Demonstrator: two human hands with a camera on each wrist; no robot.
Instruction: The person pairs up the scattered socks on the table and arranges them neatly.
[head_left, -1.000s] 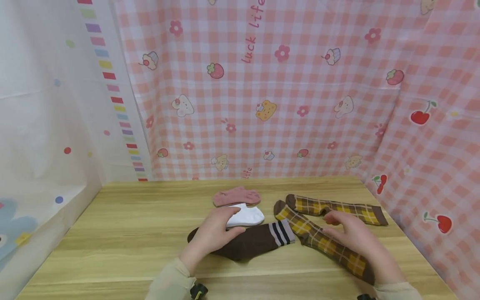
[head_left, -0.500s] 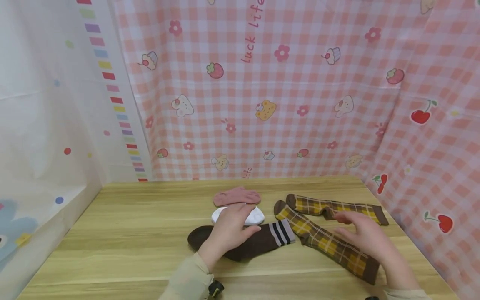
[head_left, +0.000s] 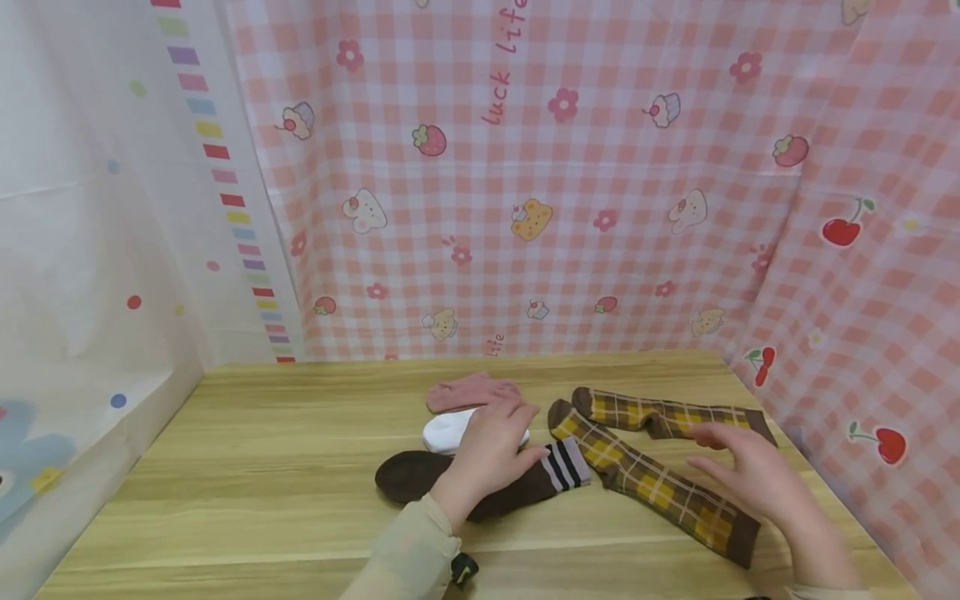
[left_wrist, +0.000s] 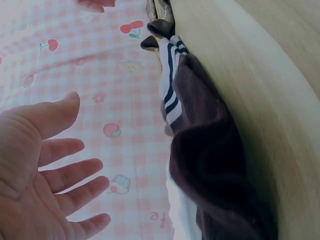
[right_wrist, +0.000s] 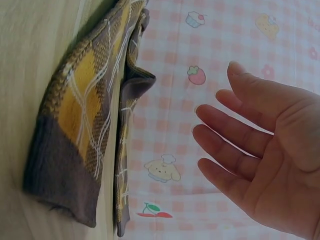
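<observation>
My left hand (head_left: 491,450) hovers over the dark brown sock (head_left: 412,477) with black and grey stripes at its cuff, partly hiding it and the white ankle sock (head_left: 446,431) behind. In the left wrist view its fingers are spread, well apart from the brown sock (left_wrist: 210,165), and hold nothing. Above the nearer brown-and-yellow plaid sock (head_left: 652,483) is my right hand (head_left: 750,475), empty, fingers relaxed and extended. The right wrist view shows that hand (right_wrist: 265,155) away from the plaid sock (right_wrist: 85,100). A second plaid sock (head_left: 682,414) lies farther back.
A pink ankle sock (head_left: 465,393) lies behind the white one. All lie on a wooden table (head_left: 262,467). A pink checked cloth (head_left: 465,183) hangs behind and to the right, and a white dotted cloth (head_left: 90,250) hangs at the left.
My left hand has moved right across the brown sock, uncovering its toe and the left part of the white sock. My right hand has drifted slightly right. The socks lie as before.
</observation>
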